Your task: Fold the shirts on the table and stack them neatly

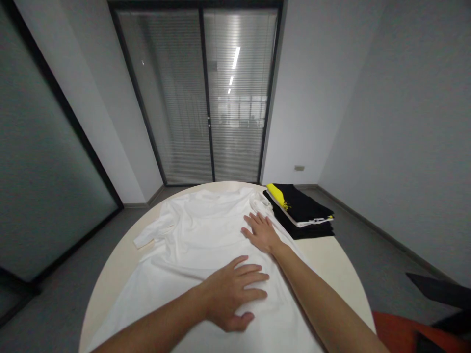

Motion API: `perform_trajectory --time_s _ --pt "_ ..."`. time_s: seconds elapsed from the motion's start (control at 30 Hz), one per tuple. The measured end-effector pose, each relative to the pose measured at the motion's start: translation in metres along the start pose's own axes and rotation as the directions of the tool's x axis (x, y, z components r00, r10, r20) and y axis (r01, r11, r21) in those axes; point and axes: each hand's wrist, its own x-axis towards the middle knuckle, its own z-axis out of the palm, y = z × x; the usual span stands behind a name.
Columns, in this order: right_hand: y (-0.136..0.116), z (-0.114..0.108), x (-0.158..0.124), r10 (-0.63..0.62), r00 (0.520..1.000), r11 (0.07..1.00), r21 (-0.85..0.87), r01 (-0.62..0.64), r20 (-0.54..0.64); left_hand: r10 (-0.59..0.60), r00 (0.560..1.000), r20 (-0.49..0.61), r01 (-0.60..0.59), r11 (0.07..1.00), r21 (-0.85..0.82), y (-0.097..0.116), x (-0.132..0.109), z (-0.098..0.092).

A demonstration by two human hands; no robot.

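Both my left hand (pixel 235 295) and right hand (pixel 262 233) had fingers (pixel 255 278) spread, grasping nothing. Beneath them, on the worktop (pixel 331 260), lay the white T-shirt (pixel 206 240), its length running away from me; the right was nearer its far end.

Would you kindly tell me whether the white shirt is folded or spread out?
Spread out: beneath the left hand and right hand, the shirt covers much of the table, one sleeve sticking out.
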Motion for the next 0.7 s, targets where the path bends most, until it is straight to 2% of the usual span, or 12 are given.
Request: perform_trajectory --time_s 0.17,0.27,0.33,0.4,0.43,0.5,0.57,0.6,0.63,0.67,0.7 --pt "-0.01 -0.004 -0.01 -0.002 0.999 1.0 -0.025 0.004 0.054 0.068 0.995 0.077 -0.063 0.996 -0.068 0.026 -0.005 0.002" --pt "-0.017 -0.011 -0.015 -0.024 0.998 0.998 -0.056 0.027 0.054 0.07 0.994 0.083 -0.06 0.992 -0.114 0.031 -0.004 0.004" --pt "-0.022 -0.019 -0.016 -0.045 0.998 0.996 -0.076 0.048 0.046 -0.019 0.999 0.031 0.023 0.991 -0.13 0.026 0.003 0.002" --pt "-0.024 -0.026 -0.014 -0.055 0.997 0.993 -0.098 0.059 0.046 -0.215 0.975 -0.052 0.209 0.973 -0.097 0.009 0.011 -0.002" --pt "-0.025 -0.03 -0.012 -0.051 0.998 0.993 -0.107 0.056 0.046 -0.334 0.937 -0.106 0.33 0.942 -0.052 -0.004 0.015 -0.005" --pt "-0.025 -0.035 -0.005 -0.024 0.999 0.993 -0.113 0.027 0.03 -0.524 0.822 -0.224 0.545 0.837 0.041 -0.035 0.02 -0.01" --pt "-0.023 -0.038 0.005 0.048 0.999 0.994 -0.096 -0.047 0.001 -0.66 0.679 -0.322 0.72 0.684 0.116 -0.07 0.017 -0.011" --pt "-0.021 -0.038 0.01 0.102 0.995 0.991 -0.086 -0.104 -0.021 -0.735 0.583 -0.347 0.805 0.579 0.128 -0.085 0.013 -0.009" --pt "-0.019 -0.038 0.016 0.164 0.985 0.983 -0.075 -0.167 -0.046 -0.81 0.477 -0.34 0.877 0.465 0.121 -0.099 0.008 -0.005" --pt "-0.016 -0.038 0.022 0.23 0.97 0.97 -0.065 -0.235 -0.074 -0.858 0.415 -0.303 0.91 0.398 0.12 -0.111 0.001 -0.001" --pt "-0.013 -0.037 0.028 0.295 0.95 0.952 -0.055 -0.301 -0.102 -0.877 0.392 -0.279 0.92 0.37 0.129 -0.12 -0.005 0.004"
